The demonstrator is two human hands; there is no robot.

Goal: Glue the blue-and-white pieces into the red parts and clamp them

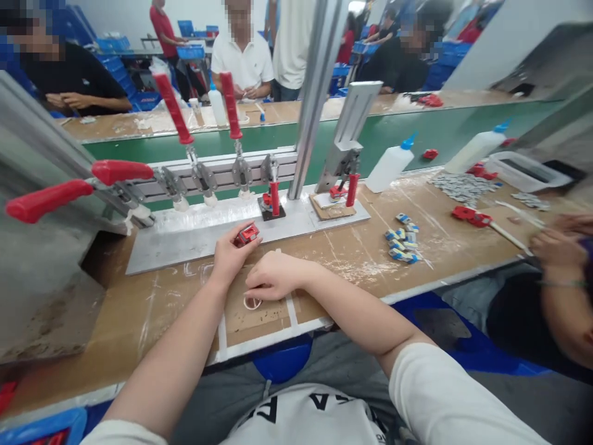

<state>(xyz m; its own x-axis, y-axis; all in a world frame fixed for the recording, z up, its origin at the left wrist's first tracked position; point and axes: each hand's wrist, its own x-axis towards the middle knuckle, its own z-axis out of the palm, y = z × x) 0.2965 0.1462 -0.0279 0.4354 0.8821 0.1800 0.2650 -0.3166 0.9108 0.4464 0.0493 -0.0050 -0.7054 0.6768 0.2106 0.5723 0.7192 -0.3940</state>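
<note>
My left hand (228, 252) is closed around a small red part (247, 235) with a grey inset, at the front edge of the metal base plate (185, 247). To its right and nearer to me, my right hand (273, 276) is bent down with its fingers curled together. Its fingertips are at a small white ring-shaped piece (252, 303) on the cardboard-covered bench (259, 321). Whether those fingers pinch anything is hidden by the hand. Beyond my left hand, a small clamp with a red handle (275, 199) stands over another red part (267, 201).
Toggle clamps with red handles (173, 108) line a metal rail at the back. A second clamp fixture (343, 185) stands to the right, near white bottles (390, 168), small blue-and-yellow parts (402, 238) and a grey heap (466, 188). A co-worker's hands (560, 241) are at far right.
</note>
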